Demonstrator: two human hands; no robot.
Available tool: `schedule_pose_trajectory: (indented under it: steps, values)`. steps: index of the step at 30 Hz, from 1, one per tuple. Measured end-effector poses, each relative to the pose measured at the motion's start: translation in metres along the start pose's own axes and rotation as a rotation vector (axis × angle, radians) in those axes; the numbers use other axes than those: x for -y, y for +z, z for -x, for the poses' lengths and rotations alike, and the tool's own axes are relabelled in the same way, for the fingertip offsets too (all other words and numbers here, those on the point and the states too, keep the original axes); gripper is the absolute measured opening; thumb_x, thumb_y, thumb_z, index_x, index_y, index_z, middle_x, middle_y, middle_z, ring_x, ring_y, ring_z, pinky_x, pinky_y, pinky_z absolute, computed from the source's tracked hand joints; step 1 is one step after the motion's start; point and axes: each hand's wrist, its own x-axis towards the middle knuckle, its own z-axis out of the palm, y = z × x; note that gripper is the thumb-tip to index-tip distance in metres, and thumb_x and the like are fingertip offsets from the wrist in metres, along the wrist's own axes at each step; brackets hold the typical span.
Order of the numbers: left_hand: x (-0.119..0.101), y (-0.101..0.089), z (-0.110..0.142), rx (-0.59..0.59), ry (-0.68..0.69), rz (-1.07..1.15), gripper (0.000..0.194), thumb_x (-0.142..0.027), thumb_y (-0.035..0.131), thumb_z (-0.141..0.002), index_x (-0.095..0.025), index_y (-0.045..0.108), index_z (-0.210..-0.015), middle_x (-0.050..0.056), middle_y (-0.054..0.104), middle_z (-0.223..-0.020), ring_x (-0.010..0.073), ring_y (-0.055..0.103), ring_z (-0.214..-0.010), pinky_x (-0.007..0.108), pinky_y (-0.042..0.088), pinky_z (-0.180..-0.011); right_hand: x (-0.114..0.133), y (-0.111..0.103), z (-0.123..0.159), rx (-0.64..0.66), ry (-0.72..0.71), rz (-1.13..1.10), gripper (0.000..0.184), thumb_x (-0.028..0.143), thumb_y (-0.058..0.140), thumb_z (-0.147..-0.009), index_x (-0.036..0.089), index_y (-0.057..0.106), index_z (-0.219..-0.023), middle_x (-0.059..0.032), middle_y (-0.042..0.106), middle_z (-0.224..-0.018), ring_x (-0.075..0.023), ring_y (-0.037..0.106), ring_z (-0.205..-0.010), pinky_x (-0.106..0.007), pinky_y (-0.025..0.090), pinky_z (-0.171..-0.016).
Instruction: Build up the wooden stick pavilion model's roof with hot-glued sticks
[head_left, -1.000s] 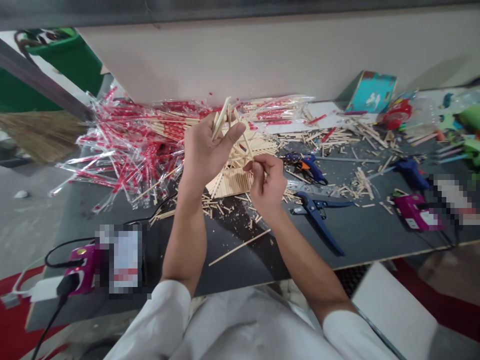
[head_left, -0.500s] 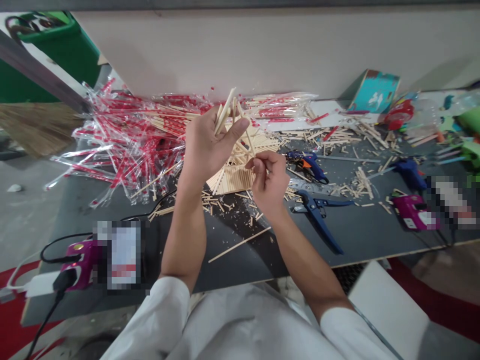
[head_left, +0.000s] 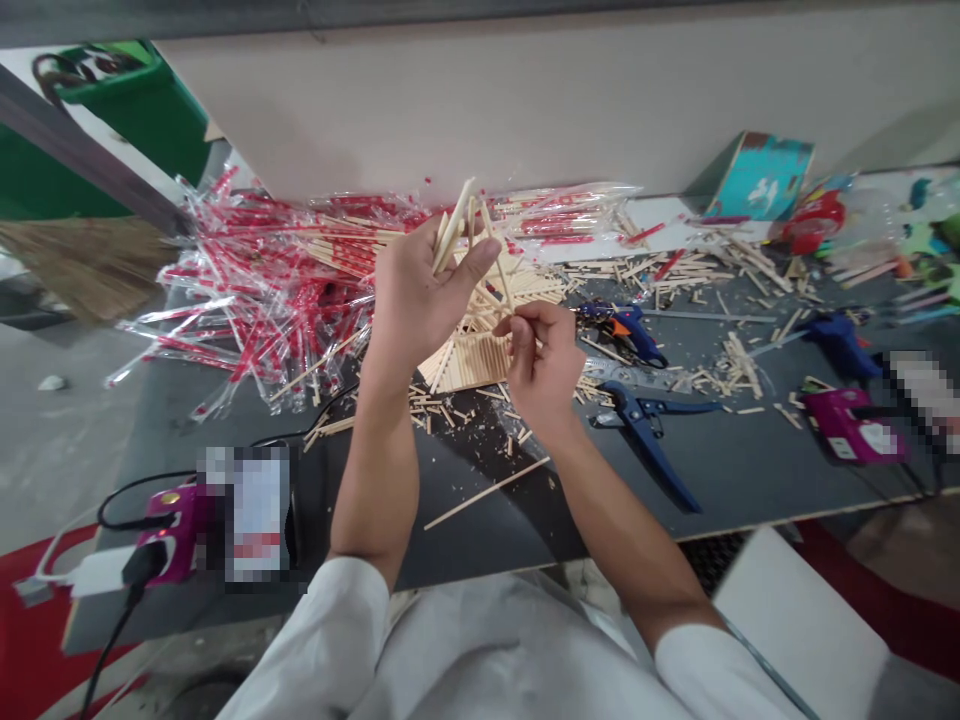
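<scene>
My left hand point(head_left: 416, 300) is raised over the middle of the table, its fingers and thumb closed round a small framework of wooden sticks point(head_left: 454, 232) whose ends point upward. Lower and to the right, my right hand point(head_left: 546, 370) pinches the bottom end of a slanting stick point(head_left: 504, 275) that belongs to or touches this framework; the fingertips hide the exact contact. Behind and beneath the hands lies a flat panel of sticks laid side by side point(head_left: 469, 362). Part of it is covered by my hands.
Red-printed plastic chopstick wrappers point(head_left: 255, 290) are heaped at the left. On the right lie a blue glue gun point(head_left: 637, 338), a blue-handled cutter point(head_left: 649, 445), a metal ruler point(head_left: 637, 376), another glue gun point(head_left: 844, 345) and cut stick pieces point(head_left: 739, 365). A phone point(head_left: 259, 515) and purple power box point(head_left: 176, 530) sit front left.
The whole view has shifted slightly, so the scene appears a little further right. Both hands keep nearly the same pose and grip on the sticks.
</scene>
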Motion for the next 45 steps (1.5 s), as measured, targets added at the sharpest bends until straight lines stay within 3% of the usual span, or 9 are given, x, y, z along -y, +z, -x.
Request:
schedule_pose_trajectory:
  steps: [6, 11, 22, 32, 45]
  values:
    - [0.0008, 0.0008, -0.0006, 0.009, -0.013, 0.001, 0.040, -0.064, 0.070, -0.092, -0.025, 0.074, -0.098, -0.002, 0.050, -0.061, 0.0159, 0.052, -0.062, 0.031, 0.038, -0.058, 0.0010, -0.0023, -0.0007, -0.007, -0.016, 0.046, 0.011, 0.030, 0.053, -0.109, 0.029, 0.056, -0.120, 0.0005, 0.067, -0.086, -0.0181, 0.068, -0.079, -0.039, 0.055, -0.077]
    - [-0.0027, -0.0008, 0.0001, 0.009, -0.012, -0.025, 0.038, -0.062, 0.070, -0.094, -0.025, 0.072, -0.089, -0.002, 0.048, -0.062, 0.0147, 0.046, -0.058, 0.031, 0.034, -0.056, -0.0007, -0.0025, -0.0005, -0.004, -0.033, 0.053, 0.011, 0.028, 0.052, -0.109, 0.029, 0.056, -0.120, 0.0002, 0.068, -0.088, -0.0176, 0.068, -0.080, -0.038, 0.055, -0.077]
    - [-0.0005, 0.0011, -0.0006, -0.010, 0.027, 0.008, 0.049, -0.072, 0.067, -0.091, -0.024, 0.073, -0.091, -0.003, 0.046, -0.060, 0.0129, 0.044, -0.055, 0.030, 0.034, -0.054, -0.0030, -0.0004, -0.0041, 0.005, -0.058, 0.004, 0.011, 0.027, 0.049, -0.110, 0.028, 0.053, -0.120, 0.0041, 0.064, -0.085, -0.0114, 0.066, -0.073, -0.030, 0.051, -0.071]
    - [-0.0009, 0.0010, -0.0008, -0.029, 0.044, -0.008, 0.041, -0.060, 0.069, -0.096, -0.023, 0.067, -0.078, -0.004, 0.041, -0.059, 0.0119, 0.037, -0.054, 0.030, 0.029, -0.053, 0.0008, -0.0042, -0.0077, 0.033, -0.050, 0.046, 0.010, 0.027, 0.049, -0.110, 0.027, 0.054, -0.119, 0.0042, 0.065, -0.083, -0.0108, 0.066, -0.070, -0.029, 0.051, -0.068]
    - [-0.0019, 0.0009, -0.0012, -0.024, 0.067, -0.020, 0.050, -0.066, 0.062, -0.098, -0.023, 0.057, -0.074, -0.003, 0.036, -0.059, 0.0124, 0.034, -0.055, 0.030, 0.026, -0.053, 0.0023, -0.0057, -0.0081, 0.041, -0.046, 0.060, 0.011, 0.025, 0.051, -0.109, 0.027, 0.053, -0.120, 0.0045, 0.065, -0.083, -0.0105, 0.067, -0.072, -0.028, 0.050, -0.069]
